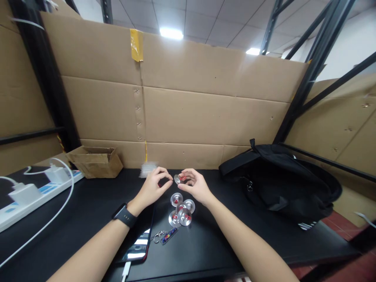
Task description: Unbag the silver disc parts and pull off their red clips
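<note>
My right hand (194, 185) pinches a clear suction cup (176, 179) with a red part at its back. Just left of it is my left hand (155, 182), its thumb and forefinger brought together close to the cup's rim. A speck of red shows within the curled left fingers, but what they hold is hidden. Below both hands, several clear suction cups (185, 216) with red centres lie in an overlapping cluster on the black table (205, 246). A small clear plastic bag (147, 169) lies behind my left hand.
A phone (138, 244) with a white cable and a keyring with a patterned tag (169, 235) lie in front. At left are a white power strip (38, 197) and an open cardboard box (95, 162). A black backpack (282, 180) fills the right. Cardboard panels (188, 113) stand behind.
</note>
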A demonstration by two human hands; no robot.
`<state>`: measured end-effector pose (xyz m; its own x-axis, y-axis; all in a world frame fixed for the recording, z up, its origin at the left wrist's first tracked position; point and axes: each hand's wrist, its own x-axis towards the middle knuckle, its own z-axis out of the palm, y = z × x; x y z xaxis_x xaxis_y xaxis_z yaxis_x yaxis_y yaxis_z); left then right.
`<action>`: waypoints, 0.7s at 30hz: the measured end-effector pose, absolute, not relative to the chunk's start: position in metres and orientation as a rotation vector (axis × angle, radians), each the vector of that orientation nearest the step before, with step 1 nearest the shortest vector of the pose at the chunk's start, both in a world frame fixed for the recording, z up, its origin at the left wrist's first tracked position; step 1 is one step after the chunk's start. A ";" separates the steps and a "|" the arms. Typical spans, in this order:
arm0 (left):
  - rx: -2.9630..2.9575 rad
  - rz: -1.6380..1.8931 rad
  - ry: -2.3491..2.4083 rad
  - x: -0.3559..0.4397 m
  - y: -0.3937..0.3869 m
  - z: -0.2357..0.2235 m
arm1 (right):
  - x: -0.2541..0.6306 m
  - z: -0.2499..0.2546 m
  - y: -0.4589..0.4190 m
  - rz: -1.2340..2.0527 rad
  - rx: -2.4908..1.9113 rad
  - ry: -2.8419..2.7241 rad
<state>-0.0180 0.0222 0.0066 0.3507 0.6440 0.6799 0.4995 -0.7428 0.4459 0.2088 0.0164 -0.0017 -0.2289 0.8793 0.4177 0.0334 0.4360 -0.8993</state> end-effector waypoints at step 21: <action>2.580 1.286 1.059 -0.027 0.024 0.012 | 0.207 0.004 0.011 0.973 -0.762 -1.611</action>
<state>-0.0269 0.0242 0.0125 0.4127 0.6079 0.6783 0.5491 -0.7602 0.3473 0.2068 0.0108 0.0036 -0.2401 0.8596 0.4511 0.0002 0.4648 -0.8854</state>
